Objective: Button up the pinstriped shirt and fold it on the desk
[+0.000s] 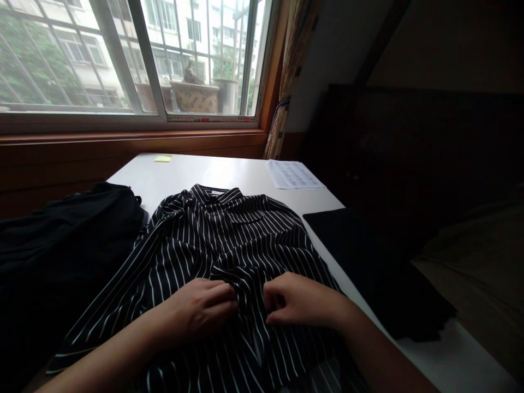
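Note:
A black long-sleeved shirt with white stripes (249, 234) lies front up, its collar pointing toward the window. The cloth is rumpled and bunched along the middle of the front. My left hand (208, 305) is closed on the shirt just left of its front opening, fingertips turned down into the fabric. Across a narrow strip of cloth, my right hand (297, 300) is curled against the right side of the front, thumb below the bent fingers. Small details between the fingers are too dark to make out.
Under the shirt is a white table (200, 169). Dark clothes (73, 229) are heaped at the left, and a flat black cloth (368, 256) hangs over the right edge. Printed papers (293, 174) and a yellow sticky note (162, 158) lie toward the window (164, 123).

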A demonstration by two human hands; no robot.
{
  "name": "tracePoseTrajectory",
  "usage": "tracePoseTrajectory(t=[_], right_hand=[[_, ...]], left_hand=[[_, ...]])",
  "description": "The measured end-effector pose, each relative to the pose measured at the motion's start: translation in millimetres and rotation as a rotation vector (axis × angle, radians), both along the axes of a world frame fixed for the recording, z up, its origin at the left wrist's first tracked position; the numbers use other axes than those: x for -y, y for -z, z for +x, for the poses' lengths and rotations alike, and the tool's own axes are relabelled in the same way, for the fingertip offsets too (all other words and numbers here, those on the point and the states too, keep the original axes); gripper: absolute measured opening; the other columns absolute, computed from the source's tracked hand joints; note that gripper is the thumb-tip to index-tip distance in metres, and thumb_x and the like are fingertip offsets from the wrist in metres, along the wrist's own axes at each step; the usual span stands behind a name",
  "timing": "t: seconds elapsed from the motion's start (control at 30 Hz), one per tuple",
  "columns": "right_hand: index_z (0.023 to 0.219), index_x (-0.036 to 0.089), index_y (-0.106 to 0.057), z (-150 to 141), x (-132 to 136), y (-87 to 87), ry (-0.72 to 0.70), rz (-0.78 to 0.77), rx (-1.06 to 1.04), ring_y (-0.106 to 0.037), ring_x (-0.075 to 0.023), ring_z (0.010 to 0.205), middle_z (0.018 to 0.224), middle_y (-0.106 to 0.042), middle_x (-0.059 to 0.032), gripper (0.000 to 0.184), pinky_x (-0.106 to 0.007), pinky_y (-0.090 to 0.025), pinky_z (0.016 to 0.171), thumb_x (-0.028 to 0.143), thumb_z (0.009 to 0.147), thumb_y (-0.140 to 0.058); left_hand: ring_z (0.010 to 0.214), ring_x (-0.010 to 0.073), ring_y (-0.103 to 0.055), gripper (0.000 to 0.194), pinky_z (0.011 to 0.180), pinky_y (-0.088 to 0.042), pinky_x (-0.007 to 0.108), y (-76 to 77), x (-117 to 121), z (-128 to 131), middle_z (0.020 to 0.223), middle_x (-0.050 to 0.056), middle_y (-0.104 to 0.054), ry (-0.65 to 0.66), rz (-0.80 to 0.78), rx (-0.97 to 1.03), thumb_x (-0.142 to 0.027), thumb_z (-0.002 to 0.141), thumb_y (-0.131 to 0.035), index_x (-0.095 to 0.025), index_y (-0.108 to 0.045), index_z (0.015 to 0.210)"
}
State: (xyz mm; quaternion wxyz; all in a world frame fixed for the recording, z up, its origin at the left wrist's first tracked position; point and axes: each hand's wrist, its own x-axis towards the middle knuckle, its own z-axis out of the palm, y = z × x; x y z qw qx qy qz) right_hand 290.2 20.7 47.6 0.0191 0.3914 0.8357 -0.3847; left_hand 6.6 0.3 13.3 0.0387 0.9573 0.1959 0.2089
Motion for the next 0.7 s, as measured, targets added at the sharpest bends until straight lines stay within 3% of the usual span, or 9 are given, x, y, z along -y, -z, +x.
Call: tracePoseTrajectory(t=[0.17,0.37,0.43,0.57,0.7], right_hand=[[0.092,0.018,-0.072,-8.1,3.9,-8.3,-0.009,0.048,-0.105,-0.057,-0.0113,0.067,0.08,-0.068,0.0008,0.017,-0.022,-0.038,0.059,0.034,0.088,-0.069],[0.113,0.02,-0.071,-22.6,10.1,-11.9,0.059,-0.016,-0.35,-0.065,-0.0185,0.094,0.106,-0.072,-0.0053,0.03,-0.029,-0.048,0.082,0.041,0.097,-0.057],[0.109,0.019,-0.071,-26.1,12.3,-9.1,0.091,-0.134,-0.389,-0.064,-0.0152,0.08,0.098,-0.07,-0.0044,0.034,-0.026,-0.048,0.073,0.047,0.097,-0.056],[0.112,0.017,-0.064,-33.8,18.5,-1.2,0.144,-0.573,-0.518,-0.054,-0.0076,0.058,0.077,-0.06,0.002,0.037,-0.02,-0.041,0.056,0.049,0.095,-0.06],[0.118,0.021,-0.05,-39.9,22.1,8.1,0.209,-0.842,-0.697,-0.06,-0.0068,0.065,0.098,-0.061,0.0,0.048,-0.016,-0.036,0.049,0.039,0.083,-0.078]], left_hand=[[0.07,0.0128,-0.06,0.016,0.063,-0.051,0.025,-4.3,2.3,-4.7,0.089,0.004,-0.066,0.003,0.076,0.24,-0.016,0.1,-0.045,-0.016,-0.06,0.107],[0.072,0.0147,-0.062,0.017,0.067,-0.051,0.029,-12.5,6.3,-7.3,0.085,0.005,-0.068,0.031,0.141,0.315,-0.014,0.102,-0.043,-0.013,-0.06,0.106],[0.069,0.0144,-0.061,0.017,0.065,-0.05,0.029,-17.6,7.8,-5.0,0.08,0.004,-0.067,0.05,0.136,0.317,-0.013,0.102,-0.042,-0.013,-0.06,0.101],[0.059,0.0131,-0.055,0.023,0.057,-0.044,0.029,-24.6,9.8,1.3,0.072,0.002,-0.066,0.084,0.131,0.292,-0.01,0.102,-0.039,-0.015,-0.058,0.089],[0.057,0.0133,-0.053,0.021,0.054,-0.042,0.03,-23.5,9.9,2.0,0.07,0.002,-0.066,0.103,0.118,0.249,-0.012,0.102,-0.039,-0.014,-0.059,0.096]])
